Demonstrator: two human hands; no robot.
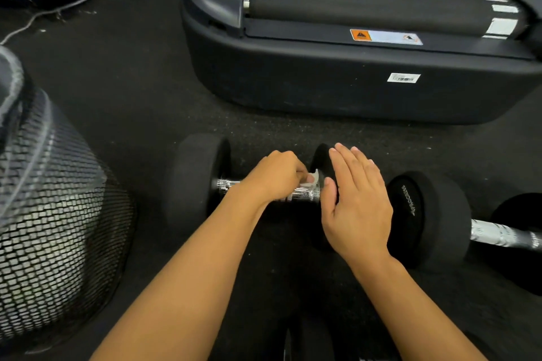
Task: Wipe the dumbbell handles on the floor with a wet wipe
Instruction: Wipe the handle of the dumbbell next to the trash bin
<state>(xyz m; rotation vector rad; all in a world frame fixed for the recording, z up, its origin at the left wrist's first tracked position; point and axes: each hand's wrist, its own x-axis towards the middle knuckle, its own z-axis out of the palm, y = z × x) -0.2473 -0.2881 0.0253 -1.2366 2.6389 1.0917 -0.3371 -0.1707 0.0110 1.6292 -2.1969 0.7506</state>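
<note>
A black dumbbell (195, 179) with a chrome handle (305, 193) lies across the dark floor in front of me. My left hand (274, 176) curls over the middle of that handle and grips a small white wet wipe (311, 179) against it. My right hand (357, 202) lies flat with straight fingers on the dumbbell's right head, which it mostly hides. A second dumbbell (434, 220) lies to the right, its silver handle (504, 234) running off toward the frame edge.
A treadmill base (322, 79) stands just behind the dumbbells. A black mesh waste basket (55, 214) with a clear liner sits at the left. A thin cord (73, 3) trails over the floor at the back left. Another dark weight (305, 343) shows at the bottom edge.
</note>
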